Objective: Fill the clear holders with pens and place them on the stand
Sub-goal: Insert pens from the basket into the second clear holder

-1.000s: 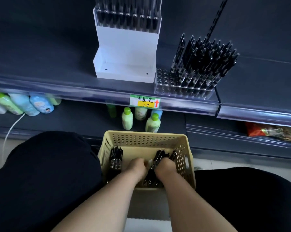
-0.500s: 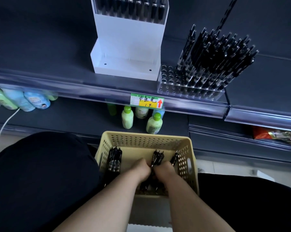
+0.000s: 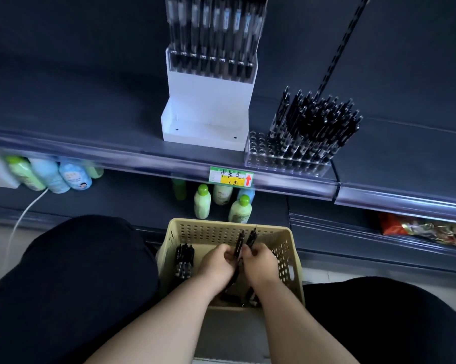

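Left hand [image 3: 216,264]: grip clamped on black pens [image 3: 244,244], bunching them for loading.
Right hand [image 3: 261,262]: grip clamped on same bunch, above basket [image 3: 221,222].
Clear holder [image 3: 258,156]: shelf [image 3: 90,132] front edge, part filled.

left grip [image 3: 216,264], right grip [image 3: 261,262] holding pens [image 3: 239,245], over basket [image 3: 221,226]

Several black pens [image 3: 244,243] stand near upright, gripped between the left hand [image 3: 216,264] and right hand [image 3: 261,261]. Well beyond them, a part-filled clear holder [image 3: 261,153] sits beside the white stand [image 3: 208,101].
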